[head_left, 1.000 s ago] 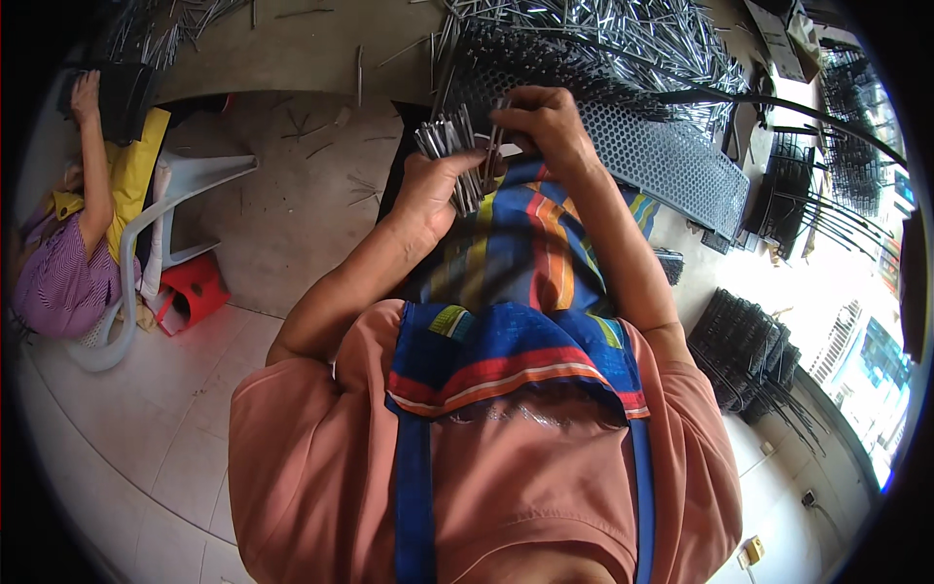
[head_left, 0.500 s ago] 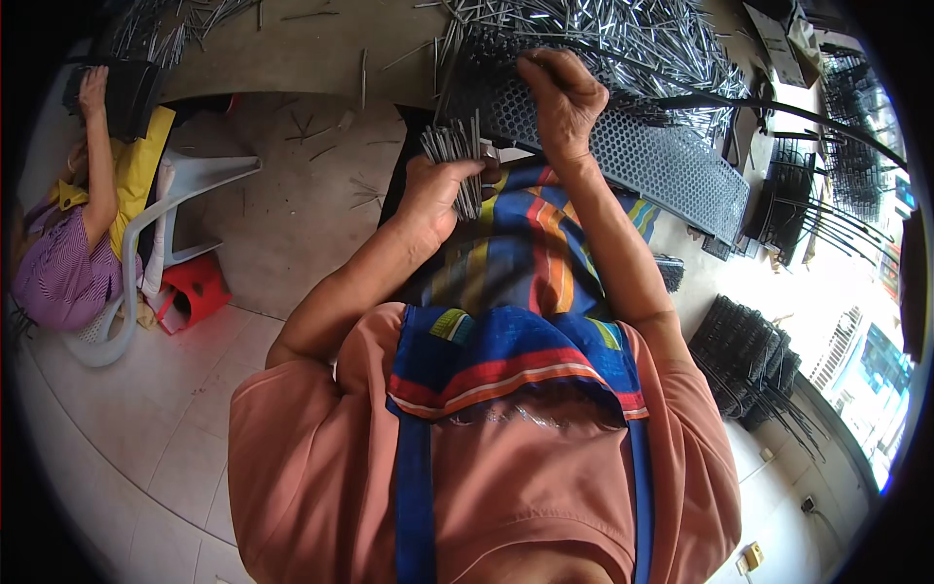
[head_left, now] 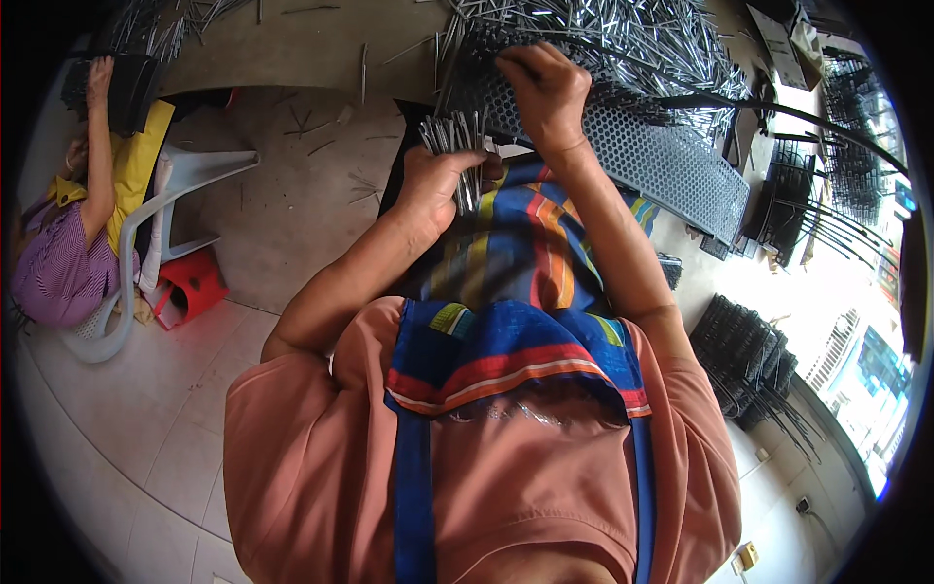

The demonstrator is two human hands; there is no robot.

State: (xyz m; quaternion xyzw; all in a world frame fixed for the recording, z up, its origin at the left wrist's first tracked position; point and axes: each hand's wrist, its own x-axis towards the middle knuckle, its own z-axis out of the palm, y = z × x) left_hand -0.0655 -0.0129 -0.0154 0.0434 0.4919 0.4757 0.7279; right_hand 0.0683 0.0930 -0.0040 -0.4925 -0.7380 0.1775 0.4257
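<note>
My left hand (head_left: 434, 183) is closed round an upright bundle of thin grey rods (head_left: 453, 131), the thumb laid across them. Their tips fan out a little above my fist. Higher and to the right, my right hand (head_left: 551, 95) is closed in a pinch above the left end of a dark perforated panel (head_left: 671, 175). Whatever its fingertips may hold cannot be made out. A large heap of similar shiny rods (head_left: 623, 49) lies on and behind the panel. My lap is covered by a striped apron (head_left: 545, 243).
Loose rods lie scattered on the brown table (head_left: 302, 49). At the left, a person in a purple top (head_left: 68, 263) sits on a white plastic chair (head_left: 131, 282), beside a red container (head_left: 195, 287). Black wire-like stacks (head_left: 744, 355) stand at the right.
My right hand has moved slightly left and away from me, staying pinched. My left hand keeps its hold on the bundle, almost in the same place.
</note>
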